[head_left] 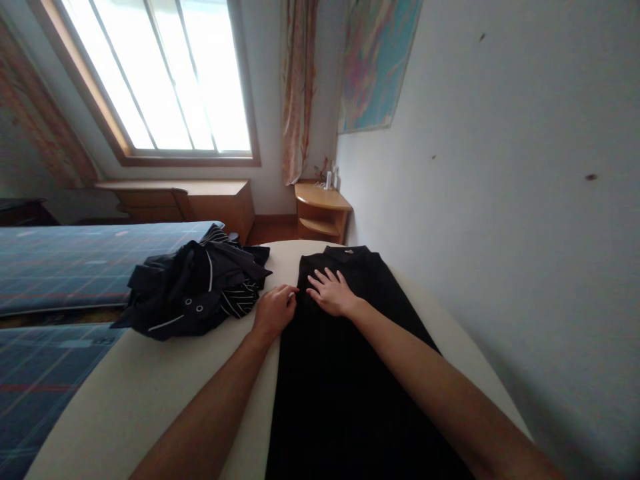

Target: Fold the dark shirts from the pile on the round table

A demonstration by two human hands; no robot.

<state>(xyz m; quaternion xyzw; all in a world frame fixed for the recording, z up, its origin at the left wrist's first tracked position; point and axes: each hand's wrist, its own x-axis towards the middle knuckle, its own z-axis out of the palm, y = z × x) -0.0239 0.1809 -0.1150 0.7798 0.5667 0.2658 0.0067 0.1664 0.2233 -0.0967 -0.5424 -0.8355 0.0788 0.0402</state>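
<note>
A black collared shirt lies spread out lengthwise, its collar at the far end with a small pale label. My right hand rests flat on the upper part of it, fingers spread. At the shirt's left edge, my left hand has its fingers curled and pinches the fabric near the shoulder. Left of that hand sits a crumpled pile of dark clothes with white piping, striped cloth and two metal eyelets.
The cream round-edged table carries the clothes. A bed with blue plaid covering stands to the left. The white wall runs close along the right. A wooden corner shelf and a low desk stand beyond, below the window.
</note>
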